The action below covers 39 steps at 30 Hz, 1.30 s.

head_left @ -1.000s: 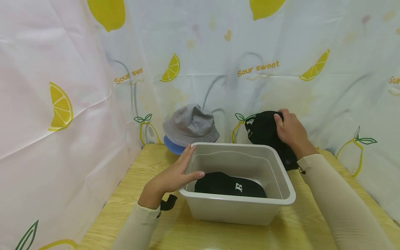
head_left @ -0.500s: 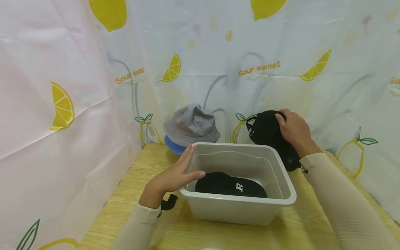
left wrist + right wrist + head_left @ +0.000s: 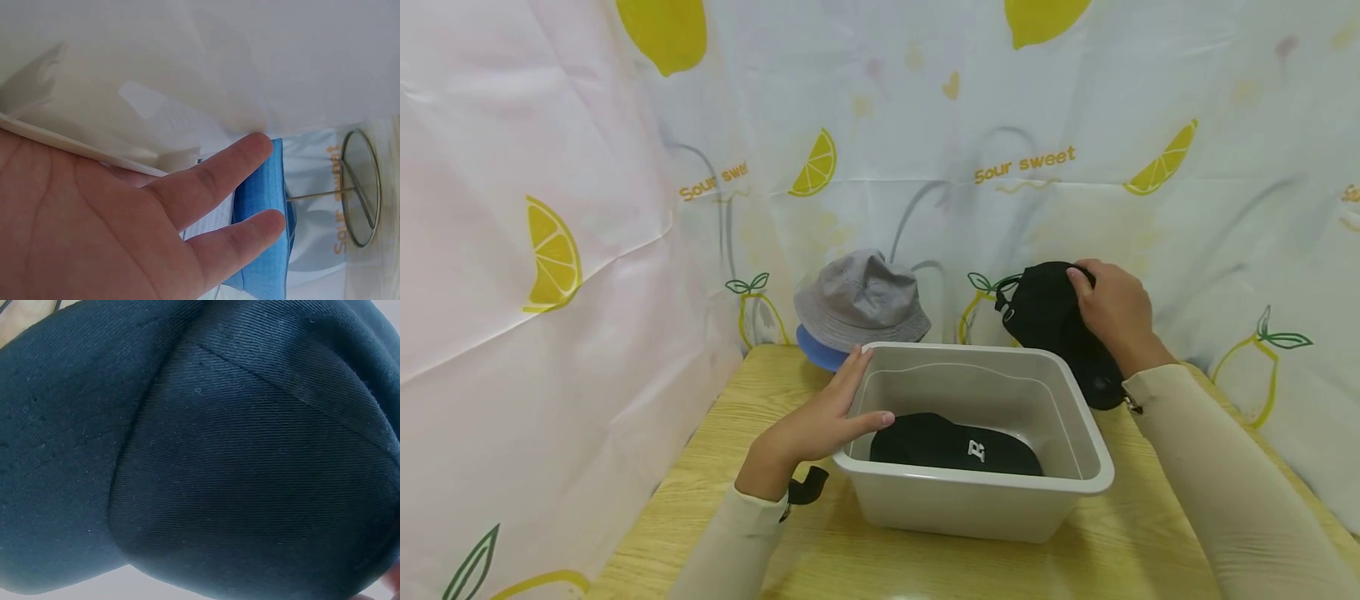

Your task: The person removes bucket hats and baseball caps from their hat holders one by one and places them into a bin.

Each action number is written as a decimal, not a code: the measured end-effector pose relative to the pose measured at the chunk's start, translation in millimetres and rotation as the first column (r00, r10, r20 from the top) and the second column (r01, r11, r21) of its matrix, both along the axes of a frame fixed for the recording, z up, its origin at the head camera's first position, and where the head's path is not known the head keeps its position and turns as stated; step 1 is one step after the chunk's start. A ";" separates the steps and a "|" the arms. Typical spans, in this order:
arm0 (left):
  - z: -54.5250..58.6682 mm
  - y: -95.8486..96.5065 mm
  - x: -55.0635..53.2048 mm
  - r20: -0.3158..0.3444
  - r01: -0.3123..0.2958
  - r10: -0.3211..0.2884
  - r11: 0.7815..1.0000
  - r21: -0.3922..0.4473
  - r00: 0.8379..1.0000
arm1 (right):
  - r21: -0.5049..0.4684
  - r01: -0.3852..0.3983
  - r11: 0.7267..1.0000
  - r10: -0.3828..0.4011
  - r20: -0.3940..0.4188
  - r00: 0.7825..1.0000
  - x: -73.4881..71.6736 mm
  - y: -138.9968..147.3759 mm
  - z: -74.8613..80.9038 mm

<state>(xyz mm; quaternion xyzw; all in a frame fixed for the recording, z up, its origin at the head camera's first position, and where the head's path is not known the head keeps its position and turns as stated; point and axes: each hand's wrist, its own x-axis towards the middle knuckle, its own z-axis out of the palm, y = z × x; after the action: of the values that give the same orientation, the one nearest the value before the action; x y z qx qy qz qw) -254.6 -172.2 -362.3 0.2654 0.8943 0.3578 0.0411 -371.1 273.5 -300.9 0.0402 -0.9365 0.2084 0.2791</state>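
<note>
My right hand (image 3: 1116, 308) grips the crown of a black baseball cap (image 3: 1048, 304) behind the right end of a beige plastic bin (image 3: 955, 510). The cap's brim hangs downward, and its back strap faces left. Dark ribbed fabric of this cap (image 3: 237, 456) fills the right wrist view, with a bit of fingertip at the lower right corner. My left hand (image 3: 816, 421) rests along the bin's left rim, fingers straight and thumb reaching over the inside. Inside the bin lies another black cap (image 3: 925, 442) with a white letter on its front.
Behind the bin at left, a grey bucket hat (image 3: 863, 300) sits above a blue hat (image 3: 820, 350). The left wrist view shows a metal stand with a ring (image 3: 361, 187) beyond the blue fabric. A lemon-printed sheet (image 3: 880, 117) encloses the wooden table (image 3: 715, 467).
My right hand has raised and turned the black cap slightly, so the strap opening shows more. My left hand and the bin stay in place; the view has shifted a little.
</note>
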 end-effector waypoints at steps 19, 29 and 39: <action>-1.9 0.4 -0.4 -0.003 0.001 -0.001 1.000 0.008 1.000 | 0.002 0.021 1.000 -0.021 -0.067 0.998 2.9 2.1 13.0; -2.0 -0.5 -1.9 0.003 -0.004 0.004 1.000 0.002 1.000 | 0.024 0.023 0.999 -0.022 -0.061 0.998 7.8 0.7 24.1; -2.8 -0.3 -2.1 0.004 -0.007 0.007 1.000 0.000 1.000 | 0.028 0.033 0.999 -0.029 -0.106 0.994 12.3 3.1 34.1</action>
<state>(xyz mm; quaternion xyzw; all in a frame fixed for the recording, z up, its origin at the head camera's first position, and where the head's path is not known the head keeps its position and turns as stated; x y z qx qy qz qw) -256.7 -172.5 -365.1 0.2616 0.8952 0.3583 0.0416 -358.8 276.7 -266.8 0.0408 -0.9239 0.1877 0.3310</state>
